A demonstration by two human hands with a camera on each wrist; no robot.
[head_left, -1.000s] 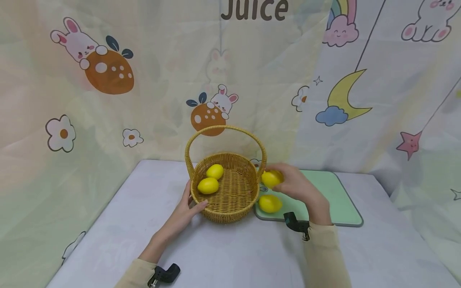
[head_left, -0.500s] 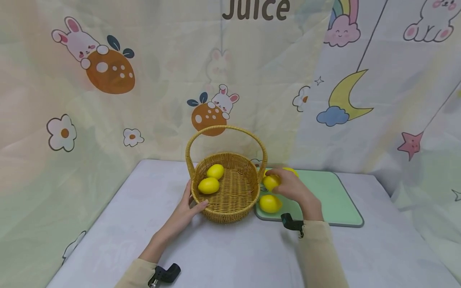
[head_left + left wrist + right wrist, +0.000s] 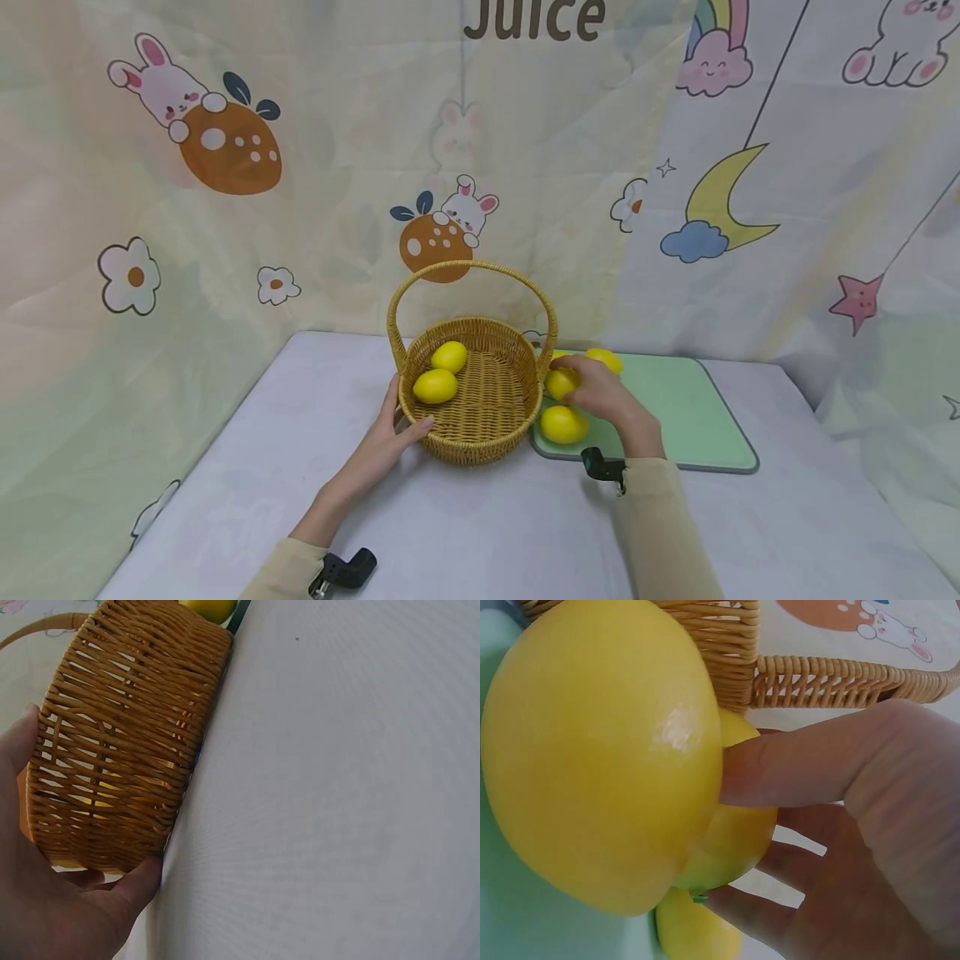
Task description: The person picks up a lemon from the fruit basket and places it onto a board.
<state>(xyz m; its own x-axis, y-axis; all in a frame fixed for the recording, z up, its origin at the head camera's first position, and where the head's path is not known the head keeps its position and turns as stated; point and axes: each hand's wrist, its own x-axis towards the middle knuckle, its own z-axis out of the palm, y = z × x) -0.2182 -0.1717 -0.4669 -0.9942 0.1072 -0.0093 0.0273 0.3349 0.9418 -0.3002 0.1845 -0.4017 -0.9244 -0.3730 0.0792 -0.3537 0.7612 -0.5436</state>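
A wicker basket [image 3: 480, 421] with a tall handle stands mid-table and holds two yellow lemons [image 3: 449, 356] [image 3: 435, 386]. My left hand [image 3: 386, 437] cups its left front wall, thumb along the front; the left wrist view shows the basket wall [image 3: 127, 742] against the palm [image 3: 52, 900]. My right hand [image 3: 600, 396] grips a lemon [image 3: 559, 383] just right of the basket, low over the green cutting board [image 3: 697, 417]. In the right wrist view thumb and fingers [image 3: 802, 765] pinch that lemon [image 3: 742, 832], partly hidden behind a nearer lemon [image 3: 600, 757].
Two more lemons lie on the board: one at its near left corner [image 3: 562, 424], one at the back [image 3: 604, 360]. The table has a white cloth [image 3: 487, 533]. A cartoon-printed curtain [image 3: 225, 208] hangs close behind. The basket handle [image 3: 472, 267] arches over the middle.
My right hand has shifted slightly left and down with its lemon, uncovering the lemon at the back of the board. The left hand and basket have stayed put.
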